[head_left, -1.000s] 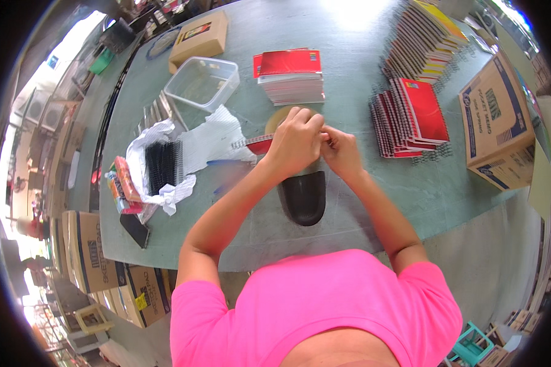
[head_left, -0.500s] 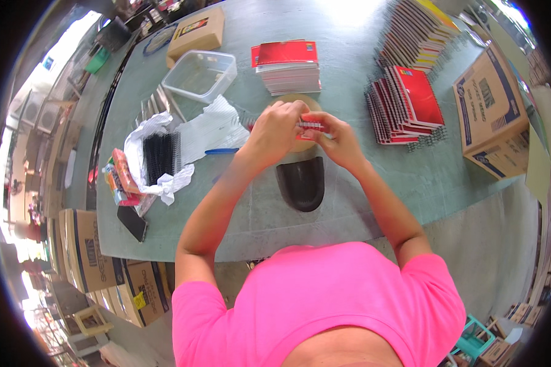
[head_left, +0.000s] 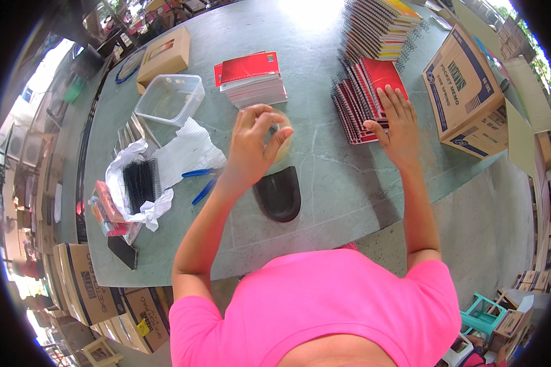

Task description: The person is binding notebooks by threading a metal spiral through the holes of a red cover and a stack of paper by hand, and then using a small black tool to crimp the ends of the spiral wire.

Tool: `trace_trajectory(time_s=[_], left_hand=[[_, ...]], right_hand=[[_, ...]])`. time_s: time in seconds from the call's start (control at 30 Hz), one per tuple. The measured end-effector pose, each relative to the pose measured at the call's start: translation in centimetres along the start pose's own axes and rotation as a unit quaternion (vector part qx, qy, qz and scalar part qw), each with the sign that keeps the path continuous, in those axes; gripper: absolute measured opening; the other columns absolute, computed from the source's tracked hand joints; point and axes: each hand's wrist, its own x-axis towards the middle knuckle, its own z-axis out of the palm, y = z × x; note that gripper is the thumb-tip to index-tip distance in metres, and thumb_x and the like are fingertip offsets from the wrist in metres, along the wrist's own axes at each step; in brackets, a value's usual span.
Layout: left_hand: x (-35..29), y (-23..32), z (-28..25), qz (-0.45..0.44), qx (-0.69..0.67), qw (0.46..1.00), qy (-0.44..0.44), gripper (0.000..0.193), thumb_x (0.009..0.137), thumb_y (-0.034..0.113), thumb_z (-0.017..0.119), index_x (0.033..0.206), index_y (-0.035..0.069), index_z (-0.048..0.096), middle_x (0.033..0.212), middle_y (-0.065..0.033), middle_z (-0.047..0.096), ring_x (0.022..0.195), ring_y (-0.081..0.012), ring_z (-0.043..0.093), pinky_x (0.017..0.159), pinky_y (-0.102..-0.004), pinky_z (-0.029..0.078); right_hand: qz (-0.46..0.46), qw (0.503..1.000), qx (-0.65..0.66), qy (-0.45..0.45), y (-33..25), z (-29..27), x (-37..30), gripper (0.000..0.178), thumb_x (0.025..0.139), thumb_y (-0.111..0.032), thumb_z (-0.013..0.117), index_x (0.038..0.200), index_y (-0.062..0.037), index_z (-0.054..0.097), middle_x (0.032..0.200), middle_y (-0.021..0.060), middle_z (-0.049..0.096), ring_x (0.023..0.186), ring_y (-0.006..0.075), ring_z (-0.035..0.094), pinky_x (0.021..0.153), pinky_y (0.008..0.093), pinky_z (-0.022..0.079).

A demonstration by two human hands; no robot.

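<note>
My right hand point(head_left: 400, 131) lies with spread fingers on top of a stack of red spiral notebooks point(head_left: 384, 74), at its near right side. Above a round tan disc point(head_left: 283, 151) hovers my left hand point(head_left: 251, 142), fingers loosely curled and thumb apart, with nothing visible in it. Just beyond that hand stands a pile of red-covered pads point(head_left: 251, 67). Nearer me is a black, round-ended pad point(head_left: 280, 196). Beside my left wrist lies a blue-handled tool point(head_left: 199, 173), its head hidden by the arm.
Black coils point(head_left: 141, 183) sit in crumpled white paper point(head_left: 155, 215) at left, near a clear plastic tub point(head_left: 171, 101) and a phone point(head_left: 122, 252). More spiral notebooks point(head_left: 382, 30) stack at the far right. An open carton point(head_left: 465, 92) borders the right side.
Both hands were together over the disc with a small red spiral notebook. They have parted; my right hand moved right onto the red stack. The view has shifted right.
</note>
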Motion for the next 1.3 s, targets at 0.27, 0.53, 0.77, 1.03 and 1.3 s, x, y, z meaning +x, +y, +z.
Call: trace_trajectory(time_s=[0.27,0.53,0.77,1.03,1.3], left_hand=[[0.0,-1.6,1.1,0.03,-0.011,0.996,-0.089,0.016,0.079,0.014,0.068,0.092,0.005,0.064,0.099,-0.0109,0.059,0.096,-0.03,0.054,0.081,-0.0406,0.045],[5.9,-13.1,0.5,0.068,0.322,0.943,0.051,0.024,0.077,0.014,0.067,0.097,0.005,0.061,0.098,-0.0107,0.063,0.099,-0.0306,0.055,0.087,-0.0414,0.042],[5.3,-12.7,0.6,0.037,0.353,0.929,-0.099,0.029,0.076,0.024,0.068,0.096,0.005,0.06,0.091,-0.0075,0.062,0.094,-0.0255,0.057,0.08,-0.0413,0.042],[7.2,-12.5,-2.8,-0.031,0.18,0.979,-0.096,0.016,0.079,0.016,0.065,0.09,0.006,0.065,0.087,-0.0098,0.064,0.089,-0.0278,0.059,0.076,-0.0414,0.043],[5.8,-7.1,-4.9,0.053,0.156,0.985,-0.057,0.014,0.079,0.009,0.061,0.091,0.002,0.062,0.085,-0.0136,0.063,0.081,-0.0328,0.059,0.074,-0.0414,0.046]], right_hand=[[-0.019,1.0,-0.004,0.01,-0.3,1.7,0.1,0.042,0.091,-0.037,0.052,0.123,-0.0108,0.056,0.128,0.0108,0.054,0.123,0.0307,0.045,0.104,0.0448,0.029],[0.0,1.0,0.02,0.004,-0.6,1.0,0.7,0.038,0.091,-0.037,0.052,0.118,-0.0109,0.059,0.122,0.01,0.058,0.118,0.0307,0.049,0.099,0.0438,0.033],[0.006,0.999,0.033,0.001,-0.6,0.9,0.9,0.038,0.09,-0.038,0.053,0.114,-0.0101,0.06,0.12,0.0106,0.059,0.116,0.0316,0.05,0.098,0.0433,0.034],[0.046,0.986,0.155,-0.042,-1.3,-1.3,3.1,0.04,0.088,-0.036,0.057,0.115,-0.0054,0.059,0.12,0.0147,0.058,0.114,0.0346,0.052,0.095,0.0427,0.039],[0.006,0.93,0.358,0.083,-10.3,2.7,5.3,0.046,0.077,-0.014,0.072,0.119,-0.0025,0.057,0.123,0.0148,0.057,0.115,0.0255,0.054,0.097,0.0347,0.042]])
